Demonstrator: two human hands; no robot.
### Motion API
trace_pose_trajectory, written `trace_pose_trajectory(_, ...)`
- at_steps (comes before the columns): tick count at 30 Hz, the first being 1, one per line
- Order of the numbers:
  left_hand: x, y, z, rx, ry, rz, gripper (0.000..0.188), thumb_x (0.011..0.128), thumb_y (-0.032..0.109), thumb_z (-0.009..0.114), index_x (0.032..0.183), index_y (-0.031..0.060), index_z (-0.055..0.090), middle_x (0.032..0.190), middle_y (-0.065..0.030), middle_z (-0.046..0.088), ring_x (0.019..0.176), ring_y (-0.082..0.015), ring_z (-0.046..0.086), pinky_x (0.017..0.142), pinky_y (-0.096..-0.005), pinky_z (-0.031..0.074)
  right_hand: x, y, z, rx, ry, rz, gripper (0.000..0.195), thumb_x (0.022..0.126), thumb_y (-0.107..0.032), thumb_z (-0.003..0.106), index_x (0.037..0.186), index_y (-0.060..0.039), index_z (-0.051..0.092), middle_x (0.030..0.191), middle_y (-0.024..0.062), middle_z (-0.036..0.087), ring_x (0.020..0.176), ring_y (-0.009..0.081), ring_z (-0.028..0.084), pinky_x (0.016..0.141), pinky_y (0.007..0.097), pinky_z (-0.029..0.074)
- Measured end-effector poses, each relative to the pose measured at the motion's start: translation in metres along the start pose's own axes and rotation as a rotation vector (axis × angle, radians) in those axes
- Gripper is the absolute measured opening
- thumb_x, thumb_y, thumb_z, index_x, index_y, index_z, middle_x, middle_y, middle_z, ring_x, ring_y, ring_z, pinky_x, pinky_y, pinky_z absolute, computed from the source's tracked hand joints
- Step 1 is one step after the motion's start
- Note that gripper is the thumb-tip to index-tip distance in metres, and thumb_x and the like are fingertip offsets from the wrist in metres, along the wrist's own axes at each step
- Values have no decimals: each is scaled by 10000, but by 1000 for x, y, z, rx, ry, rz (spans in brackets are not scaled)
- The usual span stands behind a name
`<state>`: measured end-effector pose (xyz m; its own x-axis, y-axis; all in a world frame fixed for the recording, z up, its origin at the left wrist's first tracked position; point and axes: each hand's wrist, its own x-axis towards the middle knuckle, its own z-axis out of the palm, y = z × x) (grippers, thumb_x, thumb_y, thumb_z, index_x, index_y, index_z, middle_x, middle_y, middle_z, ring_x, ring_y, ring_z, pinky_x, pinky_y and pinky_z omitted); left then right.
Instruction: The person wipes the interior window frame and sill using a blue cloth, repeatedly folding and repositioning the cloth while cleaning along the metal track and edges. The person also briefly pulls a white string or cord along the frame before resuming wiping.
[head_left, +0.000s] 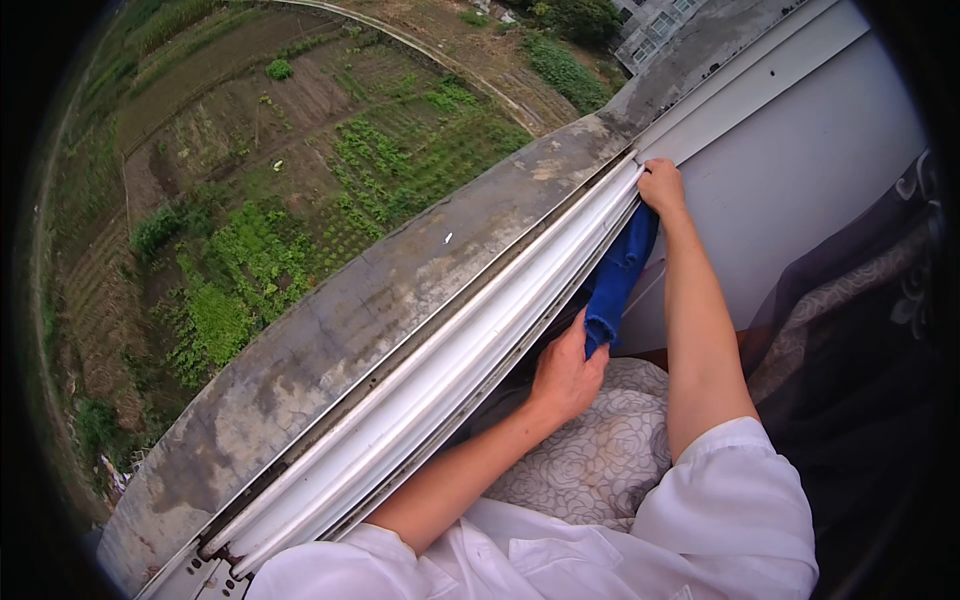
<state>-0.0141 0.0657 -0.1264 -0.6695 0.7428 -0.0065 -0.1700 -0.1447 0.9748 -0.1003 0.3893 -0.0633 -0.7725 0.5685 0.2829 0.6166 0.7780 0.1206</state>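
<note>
A blue cloth (627, 251) hangs along the inner side of a white sliding-window track (442, 319). My left hand (571, 371) grips its lower end, the fingers partly hidden behind the fabric. Higher up, my right hand (661, 186) is closed over the cloth's upper end, touching the far end of the track where it meets the white window frame (757, 79). Grime darkens the grooves along both edges of the track.
Outside the track runs a stained concrete ledge (352, 307), with a steep drop to vegetable plots (217, 307) far below. A dark sheer curtain (832, 330) hangs at right. Rose-patterned fabric (592, 442) lies below my hands, beside a white wall (795, 187).
</note>
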Motion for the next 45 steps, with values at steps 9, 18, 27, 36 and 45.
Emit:
trace_pose_trajectory(9,7,-1,6,-60,30,71,404,802,159,531,1172,23,443,862,-265,588,836,-434,563,725,-450,444,13,-37,-22,-154,-52,198,369,700,-110,599,1055,-28,540,1030,212,602,1015,345,562,878,400,448)
trace_pose_trajectory(18,1,6,-3,-50,-10,-37,369,802,156,543,1142,32,470,831,-224,594,780,-407,570,695,-420,447,22,4,-23,55,20,-202,186,614,-66,553,797,-46,528,773,189,601,770,359,577,689,408,456)
trace_pose_trajectory(27,-21,-14,-4,63,12,-17,434,798,164,546,1205,51,448,706,-188,582,650,-332,579,634,-398,448,-12,-20,-27,7,46,-121,142,605,-63,568,745,-48,553,746,180,606,777,351,590,692,417,469)
trace_pose_trajectory(36,-78,-1,-47,-45,-43,-185,392,825,62,568,1204,41,472,759,-46,573,657,-96,485,622,-242,424,-65,-147,-137,369,-685,-623,79,677,-7,594,704,-13,520,816,129,642,769,201,601,664,297,477)
trace_pose_trajectory(45,-130,34,-93,-80,-56,-95,317,831,62,588,1134,3,513,893,-16,583,781,-83,496,724,-230,421,-60,-167,-102,2291,-736,-618,203,777,42,599,886,-74,474,942,99,614,838,157,613,744,269,515)
